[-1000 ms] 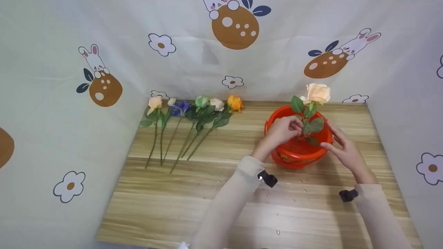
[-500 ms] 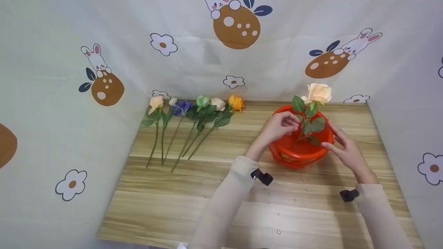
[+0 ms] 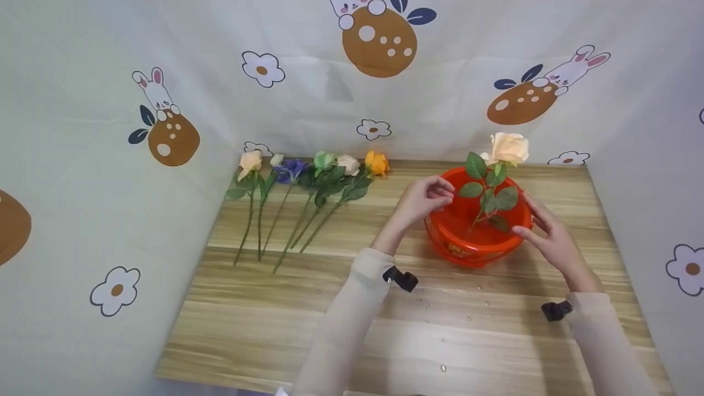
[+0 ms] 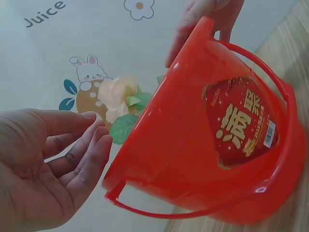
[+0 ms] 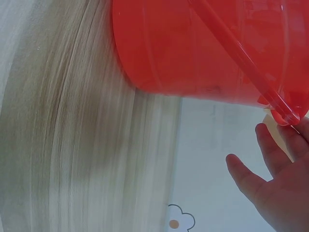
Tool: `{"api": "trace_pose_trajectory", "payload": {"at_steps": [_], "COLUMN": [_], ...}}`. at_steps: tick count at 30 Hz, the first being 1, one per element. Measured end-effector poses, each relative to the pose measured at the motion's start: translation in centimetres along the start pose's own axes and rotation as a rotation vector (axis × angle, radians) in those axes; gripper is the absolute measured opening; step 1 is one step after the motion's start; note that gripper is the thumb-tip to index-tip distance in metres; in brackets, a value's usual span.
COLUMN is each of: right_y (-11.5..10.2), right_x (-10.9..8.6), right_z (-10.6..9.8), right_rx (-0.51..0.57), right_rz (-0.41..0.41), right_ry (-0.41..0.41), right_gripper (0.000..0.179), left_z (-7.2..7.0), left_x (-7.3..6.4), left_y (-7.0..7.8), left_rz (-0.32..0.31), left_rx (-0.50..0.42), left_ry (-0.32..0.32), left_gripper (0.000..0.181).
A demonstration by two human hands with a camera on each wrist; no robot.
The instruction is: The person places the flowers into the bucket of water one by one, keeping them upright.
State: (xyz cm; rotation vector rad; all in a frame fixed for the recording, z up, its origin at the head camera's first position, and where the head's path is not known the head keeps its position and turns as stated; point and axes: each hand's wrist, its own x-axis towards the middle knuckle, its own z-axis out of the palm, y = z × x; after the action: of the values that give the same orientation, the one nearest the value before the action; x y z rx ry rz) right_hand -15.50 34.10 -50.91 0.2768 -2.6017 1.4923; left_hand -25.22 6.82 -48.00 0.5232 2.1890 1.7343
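In the head view my left hand (image 3: 423, 201) hovers by the left rim of a red bucket (image 3: 454, 250), fingers loosely bent and holding nothing. The left wrist view shows the same hand (image 4: 63, 164) apart from the bucket (image 4: 169, 145). A pale peach rose (image 3: 509, 148) leans upright in the bucket, its leafy stem inside and its bloom above the back rim. My right hand (image 3: 553, 245) rests against the bucket's right rim with fingers spread. In the right wrist view, fingertips of this hand (image 5: 280, 169) touch near the handle's joint; part of the hand is cut off.
On the wooden table (image 3: 264, 319), several flowers lie in a row at the left: a peach rose (image 3: 251, 160), a purple flower (image 3: 290, 171), an orange rose (image 3: 377, 163) and others. Water drops (image 3: 443, 368) dot the front. A printed curtain (image 3: 308, 99) stands behind.
My left hand has drawn back leftward from the rose's stem and leaves to the bucket's left rim. The rose stays standing in the bucket. My right hand has kept its place.
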Motion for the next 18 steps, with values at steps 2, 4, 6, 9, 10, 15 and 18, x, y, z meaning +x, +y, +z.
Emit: {"api": "trace_pose_trajectory", "payload": {"at_steps": [2,4,6,9,10,15,18], "right_y": [0.0,0.0,-0.1,-0.1,-0.1,-0.1,-0.1], "right_x": [0.0,0.0,-0.1,-0.1,-0.1,0.0,0.0], "right_z": [0.0,0.0,0.0,0.0,-0.1,0.0,0.1], "right_rx": [-0.003,-0.007,-0.009,-0.002,0.0,0.005,0.002], "right_rz": [0.003,0.006,0.01,0.012,0.011,0.002,0.004], "right_ry": [0.0,-0.002,-0.001,0.0,0.002,0.005,0.003], "right_gripper": [0.068,0.068,0.068,0.068,0.068,0.068,0.068], "left_z": [-0.4,-0.7,-1.1,-1.6,-1.7,-2.6,-3.3], "left_x": [-0.1,-0.3,-0.4,-0.5,-0.6,-0.9,-1.2], "left_y": [-0.2,-0.5,-0.9,-1.5,-1.7,-2.8,-3.4], "left_rz": [0.002,0.005,0.011,0.022,0.024,0.01,0.003], "left_rx": [-0.011,-0.012,-0.012,-0.015,-0.026,-0.071,-0.065], "left_ry": [0.009,0.02,0.033,0.057,0.065,0.109,0.142], "left_gripper": [0.016,0.016,0.016,0.016,0.016,0.018,0.02]}}
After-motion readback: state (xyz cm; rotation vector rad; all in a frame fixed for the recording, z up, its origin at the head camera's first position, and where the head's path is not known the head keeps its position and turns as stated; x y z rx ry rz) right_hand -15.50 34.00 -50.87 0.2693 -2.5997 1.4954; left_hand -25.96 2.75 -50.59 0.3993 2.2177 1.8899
